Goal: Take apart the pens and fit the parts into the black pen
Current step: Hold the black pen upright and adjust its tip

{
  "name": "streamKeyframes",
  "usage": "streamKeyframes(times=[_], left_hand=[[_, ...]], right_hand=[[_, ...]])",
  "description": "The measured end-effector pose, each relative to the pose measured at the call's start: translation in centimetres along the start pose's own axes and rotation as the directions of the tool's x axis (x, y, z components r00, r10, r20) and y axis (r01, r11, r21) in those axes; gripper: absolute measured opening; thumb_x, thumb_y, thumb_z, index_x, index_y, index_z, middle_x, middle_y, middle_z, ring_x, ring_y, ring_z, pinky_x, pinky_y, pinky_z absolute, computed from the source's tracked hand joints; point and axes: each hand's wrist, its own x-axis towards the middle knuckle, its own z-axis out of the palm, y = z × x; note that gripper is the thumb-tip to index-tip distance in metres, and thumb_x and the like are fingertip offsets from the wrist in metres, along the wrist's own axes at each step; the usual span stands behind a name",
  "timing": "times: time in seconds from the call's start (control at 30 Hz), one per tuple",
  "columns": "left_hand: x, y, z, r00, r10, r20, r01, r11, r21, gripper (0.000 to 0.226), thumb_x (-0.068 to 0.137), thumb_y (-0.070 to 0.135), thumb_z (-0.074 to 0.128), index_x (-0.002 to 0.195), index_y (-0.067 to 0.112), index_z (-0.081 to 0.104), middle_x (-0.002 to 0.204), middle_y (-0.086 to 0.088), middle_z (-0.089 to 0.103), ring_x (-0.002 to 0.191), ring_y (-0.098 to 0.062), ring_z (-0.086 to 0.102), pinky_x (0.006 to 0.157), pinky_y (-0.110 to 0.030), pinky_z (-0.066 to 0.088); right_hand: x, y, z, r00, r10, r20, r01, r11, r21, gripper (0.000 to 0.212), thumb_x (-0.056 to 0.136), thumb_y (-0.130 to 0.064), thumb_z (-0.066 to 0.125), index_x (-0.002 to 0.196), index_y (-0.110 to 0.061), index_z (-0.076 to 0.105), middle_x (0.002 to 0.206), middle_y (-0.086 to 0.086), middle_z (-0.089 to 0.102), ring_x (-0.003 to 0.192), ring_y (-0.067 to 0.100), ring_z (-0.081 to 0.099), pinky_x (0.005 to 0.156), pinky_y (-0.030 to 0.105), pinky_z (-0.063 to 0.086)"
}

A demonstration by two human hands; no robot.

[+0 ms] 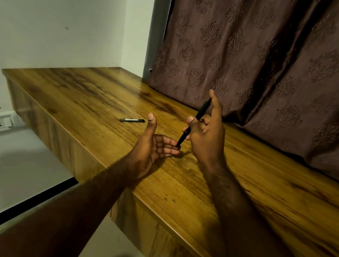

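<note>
Black pen (194,122), slim and matte, stands steeply tilted at frame centre, tip down-left touching the left hand (154,146), which lies released, palm up. Right hand (205,132) grasps its middle. Another dark pen (132,120) lies near-horizontal on the wooden desk (266,190), left of centre.

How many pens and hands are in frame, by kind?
Black pen held tilted in the right hand: 1
Dark pen lying on the wooden desk: 1
Hands: 2, the left hand open, palm up under the held pen's tip
Total: 4
</note>
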Motion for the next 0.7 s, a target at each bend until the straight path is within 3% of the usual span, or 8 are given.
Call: streamKeyframes(times=[0.1,0.27,0.37,0.5,0.7], left_hand=[[0.01,0.00,0.09,1.000,0.002,-0.004,-0.002,1.000,-0.001,0.099,0.083,0.076,0.007,0.095,-0.002,0.067,0.089,-0.018,0.071,0.087,-0.026,0.069,0.080,-0.035,0.048],[0.08,-0.08,0.01,1.000,0.006,0.003,-0.006,1.000,0.009,0.103,0.079,0.079,0.008,0.099,-0.004,0.066,0.097,-0.024,0.070,0.091,-0.030,0.069,0.090,-0.039,0.047],[0.09,-0.10,0.04,1.000,0.004,-0.005,-0.004,1.000,0.002,0.101,0.084,0.076,0.006,0.099,-0.004,0.066,0.099,-0.023,0.070,0.092,-0.030,0.068,0.091,-0.039,0.046],[0.11,-0.07,0.00,1.000,0.003,-0.005,-0.003,1.000,0.001,0.101,0.085,0.075,0.006,0.099,-0.004,0.066,0.098,-0.023,0.070,0.093,-0.031,0.068,0.090,-0.039,0.047],[0.05,-0.04,0.01,1.000,0.006,0.000,-0.006,1.000,0.000,0.099,0.084,0.075,0.007,0.095,-0.002,0.067,0.091,-0.020,0.072,0.088,-0.028,0.069,0.086,-0.037,0.047]], right_hand=[[-0.12,0.00,-0.02,1.000,-0.006,0.017,0.006,1.000,-0.023,0.065,0.094,-0.009,0.058,0.145,-0.039,0.033,0.091,0.017,0.067,0.075,0.028,0.068,0.059,0.041,0.059],[-0.01,0.01,0.01,1.000,0.012,0.003,-0.012,1.000,-0.018,0.068,0.094,-0.010,0.058,0.145,-0.043,0.028,0.090,0.011,0.066,0.076,0.025,0.068,0.063,0.046,0.060],[-0.11,0.01,0.00,1.000,-0.003,0.010,0.003,0.999,-0.038,0.062,0.094,-0.008,0.058,0.142,-0.039,0.035,0.088,0.012,0.067,0.076,0.024,0.068,0.063,0.049,0.059],[0.05,0.03,-0.04,1.000,0.020,-0.011,-0.020,1.000,-0.024,0.068,0.094,-0.010,0.058,0.146,-0.043,0.027,0.084,0.015,0.066,0.071,0.027,0.068,0.061,0.048,0.059],[-0.12,-0.06,0.01,1.000,0.011,0.004,-0.011,1.000,-0.030,0.066,0.094,-0.008,0.058,0.146,-0.038,0.031,0.083,0.011,0.068,0.072,0.024,0.069,0.063,0.047,0.059]])
